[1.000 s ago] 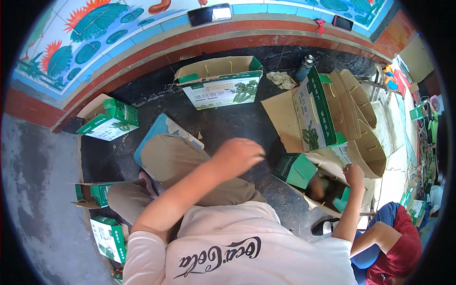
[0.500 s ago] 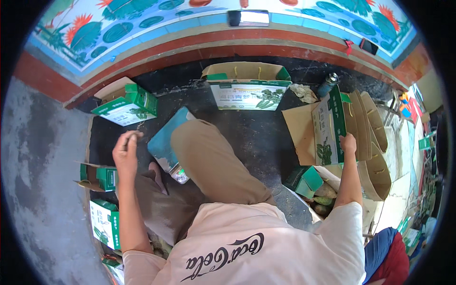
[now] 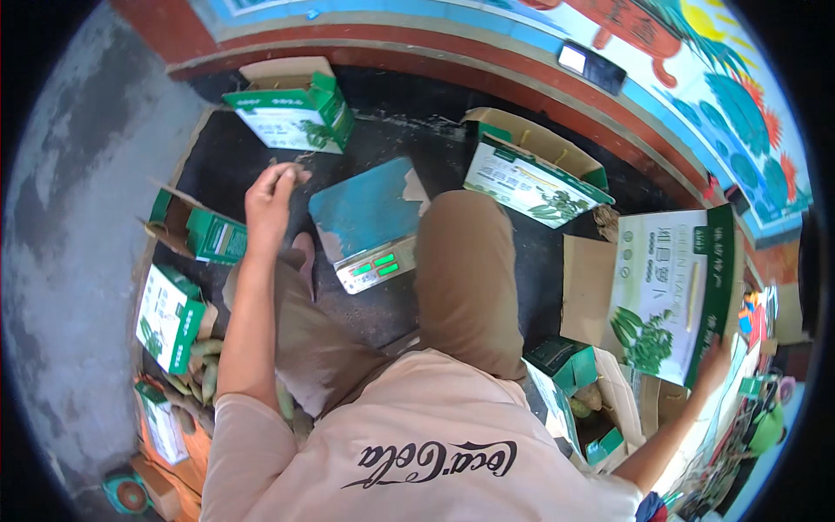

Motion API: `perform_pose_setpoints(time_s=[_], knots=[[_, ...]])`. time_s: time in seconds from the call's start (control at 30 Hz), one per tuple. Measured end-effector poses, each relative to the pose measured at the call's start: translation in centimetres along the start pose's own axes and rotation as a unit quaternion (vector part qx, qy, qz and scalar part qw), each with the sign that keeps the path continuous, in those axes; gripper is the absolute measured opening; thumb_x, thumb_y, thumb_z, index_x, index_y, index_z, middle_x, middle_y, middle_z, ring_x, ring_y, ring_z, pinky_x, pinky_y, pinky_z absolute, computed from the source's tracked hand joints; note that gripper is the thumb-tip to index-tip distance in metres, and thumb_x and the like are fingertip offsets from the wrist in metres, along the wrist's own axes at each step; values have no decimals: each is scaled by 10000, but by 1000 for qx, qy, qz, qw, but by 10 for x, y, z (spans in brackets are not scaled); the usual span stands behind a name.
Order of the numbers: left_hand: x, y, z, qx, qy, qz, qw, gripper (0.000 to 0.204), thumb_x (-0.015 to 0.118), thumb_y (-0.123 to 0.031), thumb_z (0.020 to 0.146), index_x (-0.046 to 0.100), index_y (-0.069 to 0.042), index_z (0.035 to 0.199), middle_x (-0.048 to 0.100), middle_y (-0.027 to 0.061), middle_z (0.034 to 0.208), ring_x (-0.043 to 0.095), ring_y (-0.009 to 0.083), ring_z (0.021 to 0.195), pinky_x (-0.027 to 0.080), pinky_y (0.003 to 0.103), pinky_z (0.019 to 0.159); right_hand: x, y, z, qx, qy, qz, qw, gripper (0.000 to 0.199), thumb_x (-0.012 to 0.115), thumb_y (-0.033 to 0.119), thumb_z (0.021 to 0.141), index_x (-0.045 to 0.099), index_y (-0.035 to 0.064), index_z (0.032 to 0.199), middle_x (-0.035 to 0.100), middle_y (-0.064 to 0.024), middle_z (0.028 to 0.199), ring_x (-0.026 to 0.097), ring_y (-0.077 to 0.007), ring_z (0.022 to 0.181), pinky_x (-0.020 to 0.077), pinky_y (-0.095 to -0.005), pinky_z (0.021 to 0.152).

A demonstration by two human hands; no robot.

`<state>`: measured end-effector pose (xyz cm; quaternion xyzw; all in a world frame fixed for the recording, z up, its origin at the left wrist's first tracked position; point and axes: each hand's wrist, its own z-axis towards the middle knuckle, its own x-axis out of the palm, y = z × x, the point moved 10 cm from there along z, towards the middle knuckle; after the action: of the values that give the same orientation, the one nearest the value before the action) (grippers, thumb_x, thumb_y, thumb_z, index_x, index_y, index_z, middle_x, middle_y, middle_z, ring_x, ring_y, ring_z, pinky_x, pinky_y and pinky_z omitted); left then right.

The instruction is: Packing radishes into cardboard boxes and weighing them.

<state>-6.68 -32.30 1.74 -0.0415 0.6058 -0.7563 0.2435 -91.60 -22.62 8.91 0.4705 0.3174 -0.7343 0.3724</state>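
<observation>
A person is sitting on a dark floor, seen from above, with both legs in tan trousers stretching toward a red curb at the top of the view. The left hand [image 3: 271, 193] is hovering over the floor with its fingers pinched loosely together; whether it is gripping anything small is impossible to tell. Just to the right of it, between the knees, a weighing scale [image 3: 370, 222] with a worn blue platform is lying on the floor, its green-lit display facing the person.

The right hand [image 3: 715, 364] is reaching out to the far right and gripping the lower corner of a large flat carton [image 3: 674, 291], white and green with a printed plant picture. The carton is standing nearly upright, its long axis running from bottom to top of the view, its printed face turning toward the camera. A brown cardboard flap [image 3: 588, 287] is showing just to its left.

Smaller green and white boxes are sitting around the person: an open box [image 3: 291, 109] beyond the left hand, another open box [image 3: 532, 174] beyond the right knee, and a closed box [image 3: 168, 315] beside green pods [image 3: 198, 370] at the left.
</observation>
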Motion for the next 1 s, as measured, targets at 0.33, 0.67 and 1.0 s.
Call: perform_pose_setpoints(time_s=[0.33, 0.67, 1.0], knots=[[-26, 12, -12, -50, -72, -67, 994, 169, 515, -114, 917, 628, 13, 927, 671, 81, 861, 619, 117, 808, 471, 246, 741, -204, 171, 28, -177, -174, 214, 945, 387, 490, 253, 944, 524, -32, 1204, 634, -143, 1062, 596, -216, 906, 440, -299, 836], [-86, 26, -42, -63, -222, -77, 970, 369, 448, -351, 961, 558, -30, 1106, 601, 102, 1091, 580, 157, 952, 423, 253, 756, -243, 544, -15, -487, -284, 376, 735, 193, 600, 174, 870, 633, 87, 1040, 655, -140, 931, 636, -291, 833, 491, -316, 725], [-122, 14, -57, -59, -344, -1, 937, 449, 422, -354, 962, 466, 4, 1230, 495, 168, 1210, 465, 252, 1147, 340, 344, 992, -155, 694, -141, -667, -208, 371, 612, 216, 585, 20, 695, 605, 77, 903, 619, -103, 821, 596, -285, 778, 456, -390, 690]])
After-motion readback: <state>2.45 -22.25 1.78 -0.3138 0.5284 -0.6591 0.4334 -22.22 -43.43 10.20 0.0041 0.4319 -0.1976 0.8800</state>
